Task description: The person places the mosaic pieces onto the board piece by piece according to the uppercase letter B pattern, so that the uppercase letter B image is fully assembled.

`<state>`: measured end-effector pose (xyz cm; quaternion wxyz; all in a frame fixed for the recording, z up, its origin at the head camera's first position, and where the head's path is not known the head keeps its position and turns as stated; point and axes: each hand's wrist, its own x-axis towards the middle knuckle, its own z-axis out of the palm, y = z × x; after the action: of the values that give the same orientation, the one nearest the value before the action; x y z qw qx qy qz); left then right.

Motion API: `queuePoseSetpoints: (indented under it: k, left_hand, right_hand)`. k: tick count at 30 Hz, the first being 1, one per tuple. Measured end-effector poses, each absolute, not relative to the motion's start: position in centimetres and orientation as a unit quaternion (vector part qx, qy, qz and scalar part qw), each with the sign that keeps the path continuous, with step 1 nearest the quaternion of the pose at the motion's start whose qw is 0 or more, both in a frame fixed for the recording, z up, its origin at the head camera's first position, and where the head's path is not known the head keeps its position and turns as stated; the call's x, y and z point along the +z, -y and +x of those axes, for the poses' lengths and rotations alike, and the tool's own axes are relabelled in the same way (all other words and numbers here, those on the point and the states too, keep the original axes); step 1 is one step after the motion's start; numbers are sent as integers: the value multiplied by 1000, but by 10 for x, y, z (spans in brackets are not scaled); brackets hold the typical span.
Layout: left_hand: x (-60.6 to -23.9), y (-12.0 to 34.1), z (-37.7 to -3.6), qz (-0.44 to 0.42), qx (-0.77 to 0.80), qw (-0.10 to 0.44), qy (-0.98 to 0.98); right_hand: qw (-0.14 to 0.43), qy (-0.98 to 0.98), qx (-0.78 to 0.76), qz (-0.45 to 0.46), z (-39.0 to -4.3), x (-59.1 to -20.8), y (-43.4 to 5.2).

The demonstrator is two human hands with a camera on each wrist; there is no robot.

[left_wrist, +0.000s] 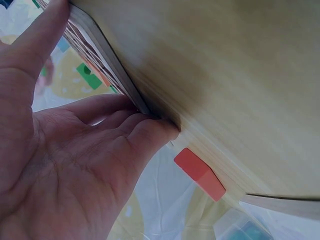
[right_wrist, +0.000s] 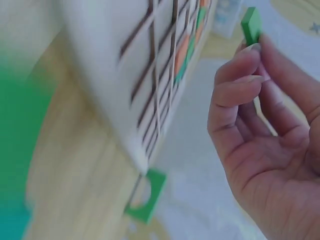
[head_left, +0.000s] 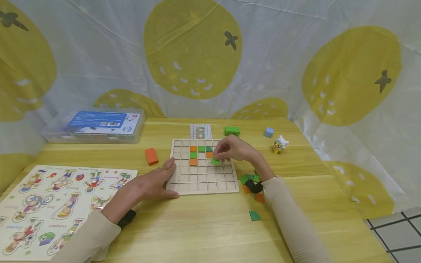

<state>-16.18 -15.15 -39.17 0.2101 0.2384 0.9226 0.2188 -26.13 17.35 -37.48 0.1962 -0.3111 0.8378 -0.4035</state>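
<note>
A wooden grid board lies on the table with several orange and green tiles in its upper cells. My left hand rests against the board's left side, fingers at the left edge and thumb spread to the near left corner. Over the right part of the board, my right hand pinches a small green tile between thumb and fingertips. That tile is held on edge above the board in the right wrist view. Beside the board's right edge, several loose tiles lie partly hidden by the right wrist.
Behind the board are a pattern card and a green block. A blue block and a small figurine stand right. An orange block, a plastic case and a picture puzzle lie left. One green quarter-round tile lies near.
</note>
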Motion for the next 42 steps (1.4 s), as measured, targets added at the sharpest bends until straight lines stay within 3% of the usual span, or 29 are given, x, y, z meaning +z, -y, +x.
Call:
queuePoseSetpoints:
  k: [9,18,31,42]
  left_hand:
    - [-389,150,-161,238,218,211,-923]
    - [-391,153,-161,233,216,212,-924]
    - [-389,152,-161,230,214,217,-924]
    - [-391,152,-161,242,217,210,-922]
  right_hand:
    - [180,-861,-409,-243,-262,-390,-129]
    - [194,-865,-388,-254,-257,-389,-123]
    - [171,-856,-363,-326,-257,-391,-121]
    - [161,-859,-357,-331,-253,-389,-119]
